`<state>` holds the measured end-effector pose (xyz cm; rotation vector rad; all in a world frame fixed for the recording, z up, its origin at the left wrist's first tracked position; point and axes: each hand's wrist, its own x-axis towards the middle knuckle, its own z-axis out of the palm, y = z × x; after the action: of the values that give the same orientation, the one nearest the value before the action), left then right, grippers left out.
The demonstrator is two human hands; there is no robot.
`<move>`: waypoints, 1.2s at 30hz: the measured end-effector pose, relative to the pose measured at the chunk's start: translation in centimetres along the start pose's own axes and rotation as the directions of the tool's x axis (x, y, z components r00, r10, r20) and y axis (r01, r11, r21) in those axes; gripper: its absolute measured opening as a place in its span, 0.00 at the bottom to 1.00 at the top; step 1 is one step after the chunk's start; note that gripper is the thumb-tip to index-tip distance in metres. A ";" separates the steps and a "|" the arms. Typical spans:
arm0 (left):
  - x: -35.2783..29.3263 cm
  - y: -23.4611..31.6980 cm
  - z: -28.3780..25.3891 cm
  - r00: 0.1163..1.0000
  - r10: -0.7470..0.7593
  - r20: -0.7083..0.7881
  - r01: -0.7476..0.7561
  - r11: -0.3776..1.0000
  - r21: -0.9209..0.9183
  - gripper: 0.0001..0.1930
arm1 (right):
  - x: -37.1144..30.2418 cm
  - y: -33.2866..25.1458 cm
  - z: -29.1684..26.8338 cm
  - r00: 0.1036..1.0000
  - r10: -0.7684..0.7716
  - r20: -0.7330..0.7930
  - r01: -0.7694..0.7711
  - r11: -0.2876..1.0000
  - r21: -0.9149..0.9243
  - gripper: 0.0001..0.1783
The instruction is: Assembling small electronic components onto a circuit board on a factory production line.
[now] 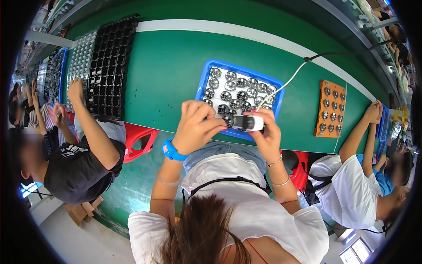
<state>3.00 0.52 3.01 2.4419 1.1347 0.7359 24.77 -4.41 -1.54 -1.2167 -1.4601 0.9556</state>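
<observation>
Above the front edge of a blue tray [242,67], my right hand [270,134] grips a white and black handheld device [256,123], which lies roughly sideways. A white cable [288,81] passes behind this hand; whether it joins the device is hidden. My left hand [196,126] is closed at the device's dark left end, thumb and index finger pinched on a small dark round part [227,119]. That part touches or nearly touches the device. Several round black-and-silver parts [231,75] sit in rows on white lining inside the tray.
To the left lie a black compartment tray [107,66] and a clear one [80,61]. An orange block [323,93] holding round metal parts lies on the right of the green table [165,66]. Co-workers sit on both sides, with a red stool [132,138] to the left.
</observation>
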 end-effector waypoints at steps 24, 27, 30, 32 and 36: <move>-2.2 0.0 3.7 0.951 -0.297 0.087 0.302 0.832 -0.465 0.12 | 0.6 -0.2 -1.1 0.994 -0.077 -0.078 0.077 0.997 -0.006 0.21; -1.7 -0.4 3.1 0.963 -0.250 0.101 0.269 0.881 -0.389 0.09 | 0.4 0.0 -1.2 0.994 -0.067 -0.083 0.067 0.998 -0.005 0.21; -1.5 -0.4 2.7 0.969 -0.233 0.081 0.247 0.920 -0.303 0.06 | 0.6 -0.3 -1.3 0.995 -0.086 -0.046 0.084 0.996 -0.038 0.20; -1.1 0.0 2.5 0.984 -0.174 0.046 0.180 0.944 -0.278 0.06 | 0.7 -0.5 -1.4 0.992 -0.114 0.049 0.118 0.987 -0.111 0.21; -0.2 1.1 1.8 0.997 -0.056 -0.046 0.043 0.968 -0.248 0.08 | 0.8 -0.9 -1.2 0.985 -0.144 0.100 0.158 0.976 -0.152 0.21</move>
<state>4.68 -0.49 2.06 2.1915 1.0494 0.8744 25.71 -3.82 -0.27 -1.1705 -1.7010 0.8103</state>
